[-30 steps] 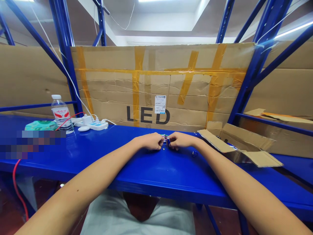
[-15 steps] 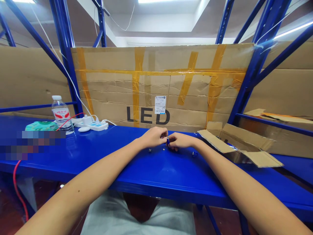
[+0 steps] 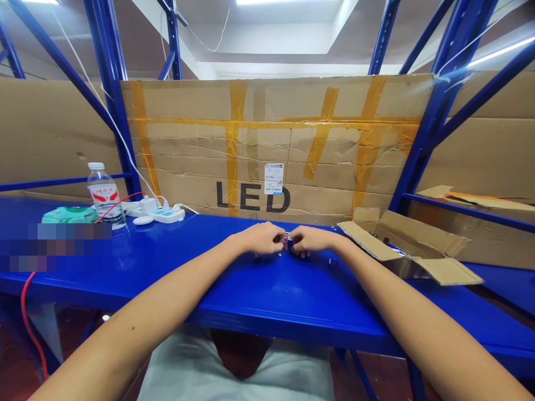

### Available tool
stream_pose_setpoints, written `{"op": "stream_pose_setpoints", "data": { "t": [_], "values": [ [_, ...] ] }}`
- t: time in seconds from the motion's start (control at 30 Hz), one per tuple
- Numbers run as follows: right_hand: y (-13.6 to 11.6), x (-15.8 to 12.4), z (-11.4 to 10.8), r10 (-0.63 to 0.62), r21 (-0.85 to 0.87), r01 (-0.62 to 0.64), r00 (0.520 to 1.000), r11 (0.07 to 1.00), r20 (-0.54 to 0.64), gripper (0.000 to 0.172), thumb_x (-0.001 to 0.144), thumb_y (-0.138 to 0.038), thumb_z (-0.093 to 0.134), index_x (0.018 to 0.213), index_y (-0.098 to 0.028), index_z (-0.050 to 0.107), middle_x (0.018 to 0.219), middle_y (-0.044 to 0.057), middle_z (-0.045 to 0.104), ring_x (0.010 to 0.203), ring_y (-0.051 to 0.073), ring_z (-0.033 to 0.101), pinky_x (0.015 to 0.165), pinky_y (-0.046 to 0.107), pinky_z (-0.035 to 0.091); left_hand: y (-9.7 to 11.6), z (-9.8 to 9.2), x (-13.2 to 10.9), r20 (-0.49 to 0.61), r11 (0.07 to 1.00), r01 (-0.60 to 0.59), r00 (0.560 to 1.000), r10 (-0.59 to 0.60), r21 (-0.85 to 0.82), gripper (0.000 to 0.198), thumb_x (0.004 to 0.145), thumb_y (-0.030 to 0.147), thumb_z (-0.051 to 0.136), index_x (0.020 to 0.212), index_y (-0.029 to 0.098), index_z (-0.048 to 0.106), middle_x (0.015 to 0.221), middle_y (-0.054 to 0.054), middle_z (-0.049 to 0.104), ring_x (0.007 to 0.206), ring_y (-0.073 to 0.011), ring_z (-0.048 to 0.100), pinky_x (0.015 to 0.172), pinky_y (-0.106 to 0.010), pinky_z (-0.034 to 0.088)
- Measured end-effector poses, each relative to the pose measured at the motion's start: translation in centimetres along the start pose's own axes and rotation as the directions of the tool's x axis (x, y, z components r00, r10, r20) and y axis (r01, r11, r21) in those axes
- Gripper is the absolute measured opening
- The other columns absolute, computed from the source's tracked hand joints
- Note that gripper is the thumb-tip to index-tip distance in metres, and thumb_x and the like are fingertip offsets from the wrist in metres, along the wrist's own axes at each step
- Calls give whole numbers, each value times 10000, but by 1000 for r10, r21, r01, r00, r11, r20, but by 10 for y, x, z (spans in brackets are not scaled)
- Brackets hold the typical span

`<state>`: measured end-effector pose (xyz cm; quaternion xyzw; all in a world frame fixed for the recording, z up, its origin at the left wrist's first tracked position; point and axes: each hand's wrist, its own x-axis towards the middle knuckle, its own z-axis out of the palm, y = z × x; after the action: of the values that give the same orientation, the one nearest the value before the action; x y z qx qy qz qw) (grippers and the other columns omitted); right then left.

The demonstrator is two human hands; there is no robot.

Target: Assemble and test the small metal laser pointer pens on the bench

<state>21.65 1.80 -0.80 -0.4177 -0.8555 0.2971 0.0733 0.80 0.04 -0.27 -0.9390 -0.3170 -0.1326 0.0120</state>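
Note:
Over the middle of the blue table, my left hand [image 3: 266, 238] and my right hand [image 3: 310, 239] almost meet, fingertips facing. My right hand pinches a small dark-blue piece [image 3: 290, 243], its exact kind too small to make out. Closed fingers of my left hand hold a tiny shiny part [image 3: 285, 238] close against that piece; whether the two touch I cannot tell. Below the hands lies a tiny metal piece [image 3: 280, 255]. Another small metal piece [image 3: 256, 257] rests under my left wrist. To the right of my right hand sits a small dark ring-like part [image 3: 332, 263].
An open cardboard box [image 3: 412, 250] with parts inside stands at the right. A water bottle [image 3: 106, 195], a green packet [image 3: 69, 214] and a white power strip [image 3: 167, 214] occupy the left. A large taped cardboard panel [image 3: 188, 156] closes off the back.
My left hand has lowered slightly and its fingers have turned down toward the blue piece. My right hand has shifted a little to the right, still holding that piece.

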Motion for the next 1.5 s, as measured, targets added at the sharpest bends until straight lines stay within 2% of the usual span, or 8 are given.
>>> {"op": "stream_pose_setpoints", "data": {
  "t": [0.17,0.6,0.8,0.93,1.3,1.37,1.43,1.5],
  "values": [
    [-1,-1,-1,51,-22,-50,998,999,31,319,608,-140,506,879,-156,674,671,-1,623,566,128,605,520,221,500,1,5,1,193,999,-46,980,41,20,207,799,291,584,969,211,672,883,-28,700,751,-171,610,606,-249,383],
    [-3,0,2,29,-16,-29,999,999,28,215,650,-147,526,827,-158,647,612,-15,592,511,116,561,514,234,494,3,3,2,288,994,71,957,-45,-83,49,741,206,608,769,168,621,711,-8,635,596,-127,536,536,-239,361],
    [-3,1,4,57,-62,-57,998,996,-16,207,803,-362,564,808,-157,594,644,20,610,518,131,587,504,241,488,-4,5,4,0,992,-17,1000,17,-129,51,783,204,589,782,157,609,705,-5,620,617,-122,522,559,-236,352],
    [-1,3,6,58,-53,-60,998,997,-31,299,832,-454,557,842,-156,584,691,41,633,543,143,604,514,252,490,-8,6,9,-259,984,-109,963,70,-139,97,845,231,581,833,140,613,781,-26,634,708,-128,543,634,-234,381],
    [0,3,6,23,-20,-24,999,1000,-43,328,841,-484,543,797,-159,553,652,30,620,532,141,597,514,255,495,-3,0,6,-207,980,-124,974,90,-157,126,839,245,567,847,148,647,797,-34,629,733,-140,550,656,-250,400],
    [0,3,5,40,-25,-41,998,999,-44,336,829,-494,558,808,-158,570,662,30,624,533,138,596,505,249,486,-6,-10,1,-123,981,-52,992,29,-186,144,821,275,567,828,150,639,775,-28,639,699,-136,548,625,-248,396],
    [-2,2,5,32,-27,-33,999,999,-39,342,821,-499,567,804,-157,579,667,27,621,528,130,587,497,241,478,-11,-18,-4,130,974,87,990,-61,-208,165,773,322,606,776,158,624,718,-18,634,644,-136,544,579,-246,398],
    [-4,1,5,17,-21,-18,999,1000,-33,347,819,-502,566,795,-157,583,663,22,611,526,124,577,495,237,475,-18,-22,-8,469,938,269,872,-141,-219,223,712,371,665,770,164,607,688,-17,628,612,-147,562,545,-249,427]
  ]
}}
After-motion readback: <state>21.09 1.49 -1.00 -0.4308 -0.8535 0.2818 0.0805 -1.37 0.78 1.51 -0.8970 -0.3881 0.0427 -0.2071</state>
